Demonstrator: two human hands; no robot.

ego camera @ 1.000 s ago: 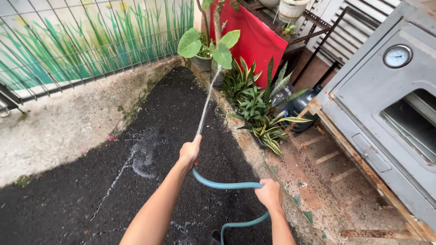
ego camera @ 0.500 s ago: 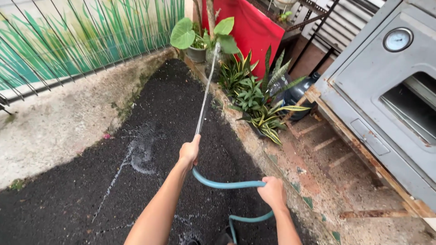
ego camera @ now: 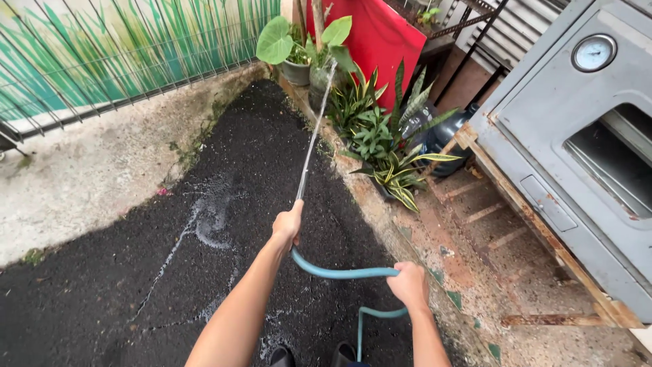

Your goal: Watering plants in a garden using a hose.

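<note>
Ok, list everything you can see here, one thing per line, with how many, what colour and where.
hose: one, teal, curving between the two hands near the bottom middle
water jet: one, clear, running from the left hand up to the potted plants
big-leaf potted plant: one, green in a grey pot, top middle
striped-leaf plants: a cluster, green and yellow, along the kerb right of the jet
red panel: one, behind the plants
wire fence: one, dark, top left
metal cabinet with dial: one, grey, right
dark ground: wet patch, centre
left hand: gripping the hose end
right hand: gripping the hose further back
</note>
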